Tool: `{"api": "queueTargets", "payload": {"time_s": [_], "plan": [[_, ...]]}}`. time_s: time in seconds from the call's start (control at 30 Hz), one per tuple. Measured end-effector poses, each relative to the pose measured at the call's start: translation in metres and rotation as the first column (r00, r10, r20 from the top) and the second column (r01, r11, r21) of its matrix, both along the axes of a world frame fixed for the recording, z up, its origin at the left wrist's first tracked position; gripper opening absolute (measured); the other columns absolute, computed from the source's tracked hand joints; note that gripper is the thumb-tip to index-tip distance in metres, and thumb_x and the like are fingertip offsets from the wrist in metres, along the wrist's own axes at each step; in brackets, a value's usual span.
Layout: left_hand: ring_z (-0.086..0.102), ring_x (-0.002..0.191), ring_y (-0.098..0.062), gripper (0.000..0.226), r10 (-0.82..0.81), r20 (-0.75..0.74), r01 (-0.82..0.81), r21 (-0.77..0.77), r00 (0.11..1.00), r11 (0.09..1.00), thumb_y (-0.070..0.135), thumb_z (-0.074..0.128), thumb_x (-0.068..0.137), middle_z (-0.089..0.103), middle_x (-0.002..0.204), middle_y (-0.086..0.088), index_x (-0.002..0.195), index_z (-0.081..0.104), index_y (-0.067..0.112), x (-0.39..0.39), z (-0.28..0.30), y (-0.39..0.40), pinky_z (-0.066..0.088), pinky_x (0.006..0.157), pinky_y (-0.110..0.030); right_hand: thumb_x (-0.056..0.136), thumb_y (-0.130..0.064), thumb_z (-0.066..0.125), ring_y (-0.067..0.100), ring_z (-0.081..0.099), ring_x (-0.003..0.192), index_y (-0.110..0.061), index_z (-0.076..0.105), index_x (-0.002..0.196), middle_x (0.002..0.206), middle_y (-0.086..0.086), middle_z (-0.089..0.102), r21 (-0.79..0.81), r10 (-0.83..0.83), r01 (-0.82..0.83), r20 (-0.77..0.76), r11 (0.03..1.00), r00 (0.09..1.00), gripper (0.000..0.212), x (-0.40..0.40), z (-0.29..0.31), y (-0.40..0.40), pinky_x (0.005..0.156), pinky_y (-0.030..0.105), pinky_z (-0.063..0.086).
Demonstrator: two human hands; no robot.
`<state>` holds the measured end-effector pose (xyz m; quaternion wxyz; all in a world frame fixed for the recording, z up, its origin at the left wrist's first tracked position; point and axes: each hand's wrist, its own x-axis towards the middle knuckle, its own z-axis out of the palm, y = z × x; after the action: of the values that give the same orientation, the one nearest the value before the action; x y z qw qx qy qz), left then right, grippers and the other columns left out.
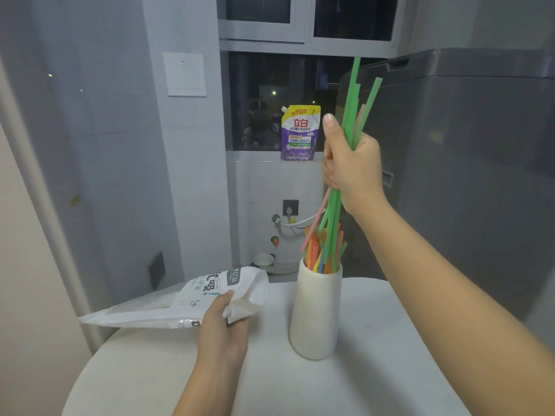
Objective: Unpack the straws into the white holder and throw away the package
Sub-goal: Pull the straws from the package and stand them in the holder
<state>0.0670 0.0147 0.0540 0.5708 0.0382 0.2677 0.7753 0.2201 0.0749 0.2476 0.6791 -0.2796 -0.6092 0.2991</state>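
Observation:
A ribbed white holder [315,313] stands upright on the round white table [375,355], with several orange, yellow and blue straws inside it. My right hand [353,166] is raised above the holder, closed around a bunch of mostly green straws [356,106]; their lower ends reach down into the holder's mouth. My left hand [223,325] grips the open end of the white straw package [180,304], which lies slanted to the left over the table's edge.
A purple detergent pouch [300,133] stands on the window sill behind. A grey washing machine [465,160] fills the right side. A white wall with a switch plate [186,75] is on the left.

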Motion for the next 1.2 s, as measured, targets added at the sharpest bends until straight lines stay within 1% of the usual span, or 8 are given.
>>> {"api": "queueTargets", "payload": {"time_s": [0.1, 0.3, 0.5, 0.63, 0.87, 0.93, 1.07, 1.2], "plan": [[0.049, 0.070, -0.013, 0.024, 0.001, -0.006, -0.001, 0.003, 1.000, 1.000, -0.005, 0.041, 0.091, 0.047, 0.072, -0.003, 0.075, 0.050, 0.010, 0.002, 0.002, 0.000, 0.044, 0.074, -0.026, 0.090, -0.038, 0.055, 0.005, 0.040, 0.032, -0.018, 0.047, 0.053, 0.040, -0.010, 0.044, 0.070, 0.026, -0.026, -0.002, 0.997, 1.000, 0.042, 0.000, 0.003, -0.003, 0.035, 0.015, 0.034], [0.051, 0.070, -0.014, 0.021, 0.006, -0.012, -0.007, -0.025, 1.000, 1.000, -0.004, 0.044, 0.091, 0.049, 0.071, -0.004, 0.077, 0.052, 0.009, 0.002, 0.001, 0.000, 0.045, 0.073, -0.027, 0.090, -0.034, 0.057, 0.008, 0.037, 0.029, -0.014, 0.044, 0.051, 0.038, -0.008, 0.042, 0.118, 0.091, -0.088, -0.021, 0.989, 0.996, 0.046, 0.001, 0.003, -0.005, 0.034, 0.016, 0.031], [0.056, 0.073, -0.015, 0.020, 0.008, -0.008, -0.008, -0.013, 1.000, 1.000, -0.004, 0.045, 0.092, 0.058, 0.066, -0.003, 0.077, 0.054, 0.007, 0.000, 0.001, 0.001, 0.046, 0.078, -0.027, 0.091, -0.033, 0.056, 0.008, 0.033, 0.030, -0.013, 0.042, 0.052, 0.037, -0.008, 0.038, -0.024, 0.053, -0.053, -0.013, 0.998, 0.999, 0.046, 0.003, -0.004, -0.006, 0.034, 0.016, 0.027], [0.055, 0.073, -0.015, 0.019, 0.009, -0.007, -0.009, -0.013, 1.000, 1.000, -0.004, 0.044, 0.091, 0.056, 0.068, -0.003, 0.080, 0.055, 0.006, 0.002, -0.001, 0.002, 0.045, 0.083, -0.029, 0.090, -0.027, 0.057, 0.007, 0.034, 0.031, -0.014, 0.045, 0.055, 0.036, -0.010, 0.039, -0.119, 0.029, -0.031, -0.019, 0.992, 0.999, 0.040, 0.010, -0.004, -0.004, 0.035, 0.017, 0.030], [0.059, 0.077, -0.015, 0.017, 0.002, -0.014, -0.002, -0.015, 1.000, 1.000, -0.005, 0.045, 0.091, 0.061, 0.073, -0.003, 0.089, 0.057, 0.006, 0.005, -0.002, 0.001, 0.046, 0.083, -0.030, 0.090, -0.035, 0.056, 0.004, 0.039, 0.036, -0.018, 0.052, 0.060, 0.044, -0.008, 0.044, -0.256, -0.092, 0.101, 0.047, 0.961, 0.995, 0.035, 0.006, -0.013, 0.008, 0.037, 0.017, 0.033], [0.058, 0.080, -0.016, 0.019, 0.010, -0.008, -0.010, -0.009, 1.000, 1.000, -0.006, 0.043, 0.091, 0.060, 0.080, -0.004, 0.090, 0.058, 0.006, 0.003, -0.002, 0.001, 0.045, 0.087, -0.031, 0.091, -0.037, 0.054, 0.004, 0.039, 0.036, -0.019, 0.051, 0.060, 0.048, -0.007, 0.044, -0.271, -0.112, 0.117, 0.035, 0.955, 0.993, 0.035, 0.004, -0.011, 0.011, 0.037, 0.017, 0.033], [0.048, 0.071, -0.014, 0.017, -0.003, -0.025, 0.002, -0.022, 1.000, 1.000, -0.006, 0.045, 0.090, 0.050, 0.075, -0.003, 0.091, 0.056, 0.008, 0.001, -0.003, 0.002, 0.044, 0.082, -0.029, 0.092, -0.039, 0.051, 0.004, 0.037, 0.034, -0.018, 0.050, 0.060, 0.046, -0.007, 0.043, -0.262, -0.114, 0.121, 0.041, 0.957, 0.993, 0.038, 0.001, -0.002, 0.012, 0.035, 0.017, 0.032], [0.059, 0.081, -0.015, 0.022, 0.001, -0.047, -0.001, -0.011, 0.999, 1.000, -0.006, 0.046, 0.089, 0.062, 0.088, -0.004, 0.103, 0.057, 0.007, 0.000, -0.005, 0.003, 0.052, 0.077, -0.026, 0.092, -0.035, 0.051, 0.004, 0.037, 0.034, -0.018, 0.050, 0.060, 0.047, -0.007, 0.044, -0.219, -0.127, 0.144, 0.089, 0.965, 0.988, 0.036, 0.000, 0.006, 0.013, 0.036, 0.018, 0.032]]}}
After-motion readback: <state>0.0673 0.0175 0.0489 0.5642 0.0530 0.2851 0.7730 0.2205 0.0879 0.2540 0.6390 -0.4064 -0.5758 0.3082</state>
